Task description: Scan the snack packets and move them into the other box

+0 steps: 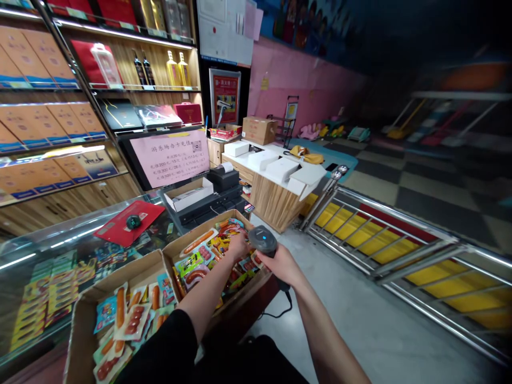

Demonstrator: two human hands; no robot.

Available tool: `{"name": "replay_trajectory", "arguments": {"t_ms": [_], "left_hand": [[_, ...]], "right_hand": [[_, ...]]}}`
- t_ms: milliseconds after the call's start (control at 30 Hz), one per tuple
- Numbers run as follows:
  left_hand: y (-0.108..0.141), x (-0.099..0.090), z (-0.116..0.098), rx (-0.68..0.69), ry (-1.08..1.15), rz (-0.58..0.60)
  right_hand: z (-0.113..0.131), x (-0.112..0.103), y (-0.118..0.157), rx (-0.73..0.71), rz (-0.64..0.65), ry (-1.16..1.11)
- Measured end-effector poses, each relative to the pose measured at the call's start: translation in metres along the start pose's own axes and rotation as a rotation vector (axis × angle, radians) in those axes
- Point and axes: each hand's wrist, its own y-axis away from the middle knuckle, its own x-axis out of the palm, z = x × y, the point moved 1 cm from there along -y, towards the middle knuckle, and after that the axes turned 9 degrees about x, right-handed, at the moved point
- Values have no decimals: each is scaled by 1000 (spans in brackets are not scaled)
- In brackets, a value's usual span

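Observation:
My right hand (285,263) is wrapped round a dark grey barcode scanner (262,240), whose top shows a small blue light. Its cable hangs below that hand. Over a cardboard box (224,312) of small snack packets, my left hand (239,245) has its fingers curled down among the packets, close to the scanner's head; whatever they grip is hidden. Packaged sausages (197,276) lie in this box near my left forearm. A second cardboard box (76,325), to the left, has more sausage packets (136,321) in it.
On the glass counter (24,256) lies a red envelope (124,226) with a dark round object on it. Behind the boxes stand a monitor (168,157) with a pink sign and a receipt printer (224,177). A metal railing (384,234) runs along the right.

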Motion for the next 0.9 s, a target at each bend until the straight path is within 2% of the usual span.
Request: {"name": "replay_trajectory", "arguments": {"t_ms": [100, 200, 333, 433, 500, 567, 633, 733, 900], "left_hand": [[3, 6, -2, 14, -2, -19], [6, -3, -3, 3, 72, -22], [14, -32, 7, -94, 189, -76], [31, -58, 22, -191, 514, -228], [48, -74, 33, -233, 757, -348], [66, -88, 43, -263, 906, -454], [82, -101, 52, -283, 962, -518], [100, -116, 62, -291, 997, -525], [116, -131, 72, -310, 1008, -572]], "right_hand": [[1, 3, 0, -24, -3, -35], [4, 6, -1, -52, -15, -65], [11, 10, 0, -129, 4, -103], [16, 17, 1, -172, 38, -120], [19, 26, 2, -154, 75, -88], [23, 38, 4, -138, 118, -58], [27, 50, 5, -154, 174, -50], [35, 66, 7, -175, 234, -15], [42, 80, 5, -232, 292, 0]]}}
